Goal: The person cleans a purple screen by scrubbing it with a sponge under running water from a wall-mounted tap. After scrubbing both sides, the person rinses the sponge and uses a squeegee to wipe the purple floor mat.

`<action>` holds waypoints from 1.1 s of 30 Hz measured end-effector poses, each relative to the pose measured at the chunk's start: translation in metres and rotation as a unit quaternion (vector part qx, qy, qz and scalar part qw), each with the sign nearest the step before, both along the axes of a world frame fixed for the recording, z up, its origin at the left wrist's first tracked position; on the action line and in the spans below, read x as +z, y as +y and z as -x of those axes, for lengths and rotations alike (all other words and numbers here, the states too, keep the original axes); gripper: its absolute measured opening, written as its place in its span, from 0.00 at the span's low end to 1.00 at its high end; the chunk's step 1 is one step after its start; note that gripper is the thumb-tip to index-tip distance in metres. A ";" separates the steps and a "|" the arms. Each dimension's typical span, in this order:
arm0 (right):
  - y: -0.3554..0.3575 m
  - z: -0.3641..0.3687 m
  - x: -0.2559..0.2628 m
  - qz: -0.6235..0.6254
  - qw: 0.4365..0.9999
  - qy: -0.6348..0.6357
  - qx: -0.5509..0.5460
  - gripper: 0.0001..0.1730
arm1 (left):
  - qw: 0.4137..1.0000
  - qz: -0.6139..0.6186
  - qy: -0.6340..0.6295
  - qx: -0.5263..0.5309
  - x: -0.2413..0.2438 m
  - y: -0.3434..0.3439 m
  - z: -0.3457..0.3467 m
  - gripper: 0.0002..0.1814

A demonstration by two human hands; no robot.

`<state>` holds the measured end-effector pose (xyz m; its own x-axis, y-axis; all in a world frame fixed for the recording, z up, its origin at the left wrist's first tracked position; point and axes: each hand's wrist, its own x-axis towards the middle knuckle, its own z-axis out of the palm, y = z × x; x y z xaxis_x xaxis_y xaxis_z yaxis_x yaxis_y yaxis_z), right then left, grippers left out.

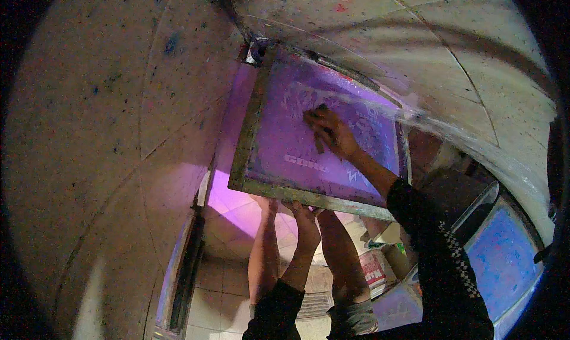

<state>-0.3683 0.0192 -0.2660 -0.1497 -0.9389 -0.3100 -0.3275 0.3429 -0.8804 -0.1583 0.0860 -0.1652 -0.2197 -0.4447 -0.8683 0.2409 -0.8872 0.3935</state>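
A screen-printing frame (307, 197) with purple-lit mesh (276, 126) is in front of me, tilted in the view. Pale lettering and zigzag shapes show in the mesh. My left hand (303, 211) grips the frame's lower edge from below, its fingers partly hidden by the frame. Over the middle of the mesh, my right hand (331, 128) is closed around a small dark object (319, 108), mostly covered by the fingers. I cannot tell whether it is a brush or a pad. Whitish streaks and wet-looking patches lie around this hand.
Paint-spotted walls (111, 95) rise on the left and beyond the frame. At right, a second framed screen (503, 255) with blue mesh leans. A box with red-and-white printing (373, 268) stands near my bare legs on the tiled floor (209, 313). A dark-edged panel (187, 260) stands at left.
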 end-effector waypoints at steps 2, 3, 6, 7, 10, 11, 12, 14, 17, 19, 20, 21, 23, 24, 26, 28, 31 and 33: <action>0.001 -0.005 -0.029 0.041 0.996 0.068 -0.035 0.20 | 1.000 -0.010 -0.011 0.015 -0.001 0.002 0.008 0.40; -0.008 -0.024 -0.026 0.071 0.995 0.068 -0.010 0.20 | 1.000 -0.003 -0.017 0.018 -0.007 0.001 0.002 0.40; -0.028 -0.039 -0.004 0.126 0.988 0.079 0.047 0.20 | 0.999 0.032 -0.007 0.005 -0.012 0.004 -0.008 0.40; -0.033 -0.035 -0.010 0.096 0.990 0.097 0.036 0.21 | 1.000 0.029 -0.009 -0.002 -0.012 0.003 -0.007 0.39; -0.043 -0.044 -0.011 0.051 0.991 0.117 0.040 0.20 | 0.999 0.032 -0.021 -0.024 -0.018 -0.001 -0.006 0.36; -0.036 -0.054 -0.002 0.065 0.991 0.103 0.063 0.20 | 0.998 0.035 -0.029 -0.038 -0.017 0.001 -0.009 0.34; -0.033 -0.062 0.005 0.077 0.990 0.086 0.086 0.19 | 0.997 0.040 -0.038 -0.048 -0.014 0.000 -0.010 0.33; -0.037 -0.029 -0.019 0.034 0.983 0.165 0.079 0.18 | 0.992 0.053 -0.030 -0.107 0.001 -0.004 0.005 0.34; -0.051 -0.034 -0.009 0.079 0.973 0.198 0.085 0.16 | 0.976 0.184 -0.048 -0.108 0.003 -0.011 0.013 0.36; -0.054 -0.043 0.007 0.075 0.976 0.170 0.115 0.20 | 0.837 0.376 -0.166 -0.362 -0.008 -0.017 -0.002 0.37; -0.061 -0.036 0.009 0.046 0.978 0.152 0.138 0.24 | 0.820 0.389 -0.180 -0.380 -0.011 -0.015 -0.006 0.38; -0.066 -0.027 0.007 0.015 0.978 0.135 0.161 0.28 | 0.802 0.401 -0.193 -0.398 -0.009 -0.015 -0.007 0.38; -0.053 0.025 -0.049 -0.055 0.968 0.244 0.032 0.24 | 0.914 0.292 -0.108 -0.259 0.019 -0.029 0.042 0.39; -0.062 0.046 -0.069 -0.112 0.971 0.181 -0.104 0.15 | 0.951 0.227 -0.083 -0.193 0.037 -0.041 0.060 0.41; -0.093 0.040 -0.086 -0.171 0.943 -0.051 -0.281 0.16 | 0.938 0.274 -0.118 -0.177 0.026 -0.038 0.054 0.41; -0.128 0.011 -0.085 -0.181 0.844 -0.356 -0.358 0.19 | 0.931 0.300 -0.155 -0.141 0.005 -0.022 0.051 0.42; -0.132 -0.011 -0.083 -0.156 0.984 0.018 -0.087 0.18 | 0.933 0.310 -0.163 -0.083 -0.002 -0.015 0.060 0.44; -0.120 -0.007 -0.085 -0.066 0.979 0.194 -0.022 0.15 | 0.935 0.311 -0.149 -0.084 0.012 -0.022 0.070 0.44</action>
